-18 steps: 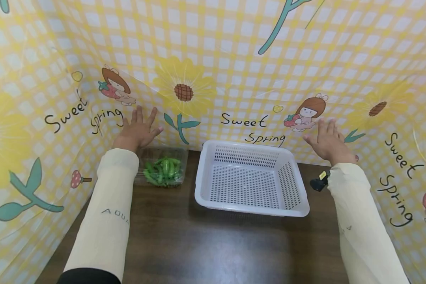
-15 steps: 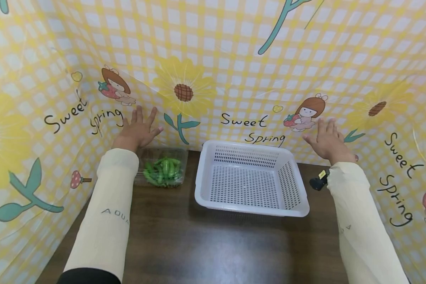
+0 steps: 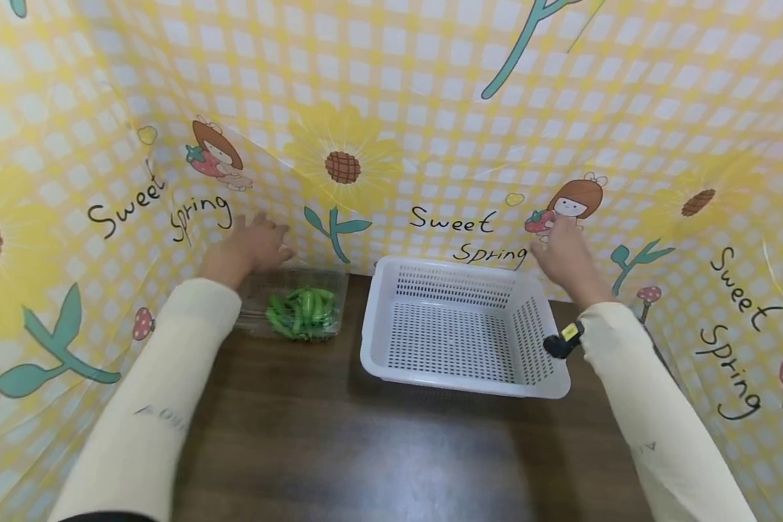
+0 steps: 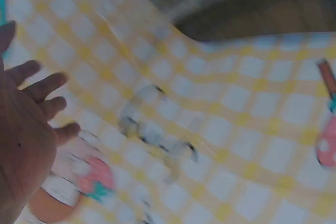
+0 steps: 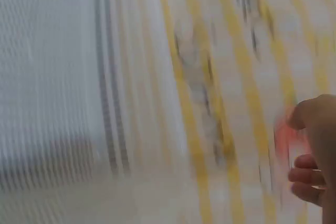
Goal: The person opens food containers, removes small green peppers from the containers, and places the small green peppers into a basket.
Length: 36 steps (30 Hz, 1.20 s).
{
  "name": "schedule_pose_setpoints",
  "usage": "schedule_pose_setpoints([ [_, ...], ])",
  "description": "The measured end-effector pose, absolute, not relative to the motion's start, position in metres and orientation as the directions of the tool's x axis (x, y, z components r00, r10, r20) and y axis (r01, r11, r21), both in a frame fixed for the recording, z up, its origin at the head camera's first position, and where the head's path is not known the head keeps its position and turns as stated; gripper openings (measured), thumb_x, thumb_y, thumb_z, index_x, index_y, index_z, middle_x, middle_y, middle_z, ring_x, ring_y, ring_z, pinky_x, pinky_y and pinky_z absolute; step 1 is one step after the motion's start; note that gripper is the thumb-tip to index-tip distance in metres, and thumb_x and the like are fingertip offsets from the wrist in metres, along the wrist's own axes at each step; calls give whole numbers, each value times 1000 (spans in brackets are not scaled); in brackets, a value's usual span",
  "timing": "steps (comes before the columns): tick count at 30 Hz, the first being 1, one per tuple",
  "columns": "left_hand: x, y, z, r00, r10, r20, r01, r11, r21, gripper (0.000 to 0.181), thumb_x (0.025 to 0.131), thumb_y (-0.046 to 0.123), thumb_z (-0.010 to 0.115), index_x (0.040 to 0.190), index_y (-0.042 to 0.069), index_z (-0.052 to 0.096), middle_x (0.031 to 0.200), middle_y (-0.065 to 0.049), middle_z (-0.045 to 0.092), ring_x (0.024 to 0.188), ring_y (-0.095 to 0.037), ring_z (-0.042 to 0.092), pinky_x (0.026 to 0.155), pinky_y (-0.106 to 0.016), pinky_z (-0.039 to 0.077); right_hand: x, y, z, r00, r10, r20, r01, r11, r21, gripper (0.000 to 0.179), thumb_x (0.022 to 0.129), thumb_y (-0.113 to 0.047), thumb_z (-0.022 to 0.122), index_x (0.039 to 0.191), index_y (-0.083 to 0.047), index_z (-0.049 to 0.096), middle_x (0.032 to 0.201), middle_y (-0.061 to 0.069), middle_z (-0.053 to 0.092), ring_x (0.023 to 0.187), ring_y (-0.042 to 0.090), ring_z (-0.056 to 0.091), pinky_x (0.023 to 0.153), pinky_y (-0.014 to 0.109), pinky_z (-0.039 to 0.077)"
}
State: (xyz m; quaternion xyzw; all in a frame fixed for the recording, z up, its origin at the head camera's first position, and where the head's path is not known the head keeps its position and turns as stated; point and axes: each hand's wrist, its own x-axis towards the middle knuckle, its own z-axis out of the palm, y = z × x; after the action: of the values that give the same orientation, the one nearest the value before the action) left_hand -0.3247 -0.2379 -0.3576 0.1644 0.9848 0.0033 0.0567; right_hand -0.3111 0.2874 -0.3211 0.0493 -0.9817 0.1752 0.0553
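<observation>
In the head view my left hand is raised just behind a clear plastic box and holds nothing. Its fingers are spread loosely in the left wrist view. Slim green pods lie in the box's right part; I cannot tell whether they are peppers or peas. My right hand hovers above the back right corner of a white perforated basket, apart from it. The right wrist view shows its fingers loosely bent, with nothing held.
All this stands on a dark brown table. A yellow checked sheet hangs behind and along both sides. On the right wrist sits a black device with a yellow label. The wrist views are blurred.
My right hand has moved left toward the basket and its fingers have bent. The left hand's spread fingers have relaxed, and its forearm has swung left. Box and basket stand where they were.
</observation>
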Motion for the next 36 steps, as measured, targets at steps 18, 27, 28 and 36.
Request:
schedule_pose_setpoints([
  [18, -250, -206, -446, -806, 592, 15, 591, 806, -39, 81, 96, 28, 73, 161, 6, 30, 166, -26, 25, 153, -44, 28, 115, -70, 33, -186, 29, -403, -867, -486, 109, -250, 236, -939, 26, 104, -7, 55, 130, -3, 58, 115, 19, 67, 99, 28, 73, 84, 28, 61],
  [27, -246, -213, -450, -813, 582, 7, 581, 812, -49, 70, 100, 15, 63, 160, 2, 30, 166, -28, 24, 153, -46, 25, 115, -72, 30, -179, -27, -478, -932, -327, -156, 155, 32, -987, 32, 105, -6, 51, 134, 7, 51, 119, 24, 62, 105, 30, 69, 95, 38, 60],
  [28, -246, -213, -450, -816, 578, -1, 577, 815, -56, 70, 100, 15, 63, 160, 1, 29, 166, -28, 24, 154, -46, 25, 116, -71, 30, -180, -32, -487, -943, -279, -180, 190, -9, -982, 33, 105, -6, 51, 134, 8, 50, 118, 23, 62, 104, 29, 69, 94, 38, 60],
  [36, -242, -216, -452, -826, 556, -90, 563, 818, -118, 76, 101, 20, 62, 161, -3, 21, 167, -30, 17, 155, -48, 17, 119, -70, 25, -203, -55, -523, -974, -3, -228, 210, -398, -893, 29, 106, -10, 49, 131, 4, 47, 117, 15, 58, 107, 22, 65, 98, 32, 58],
])
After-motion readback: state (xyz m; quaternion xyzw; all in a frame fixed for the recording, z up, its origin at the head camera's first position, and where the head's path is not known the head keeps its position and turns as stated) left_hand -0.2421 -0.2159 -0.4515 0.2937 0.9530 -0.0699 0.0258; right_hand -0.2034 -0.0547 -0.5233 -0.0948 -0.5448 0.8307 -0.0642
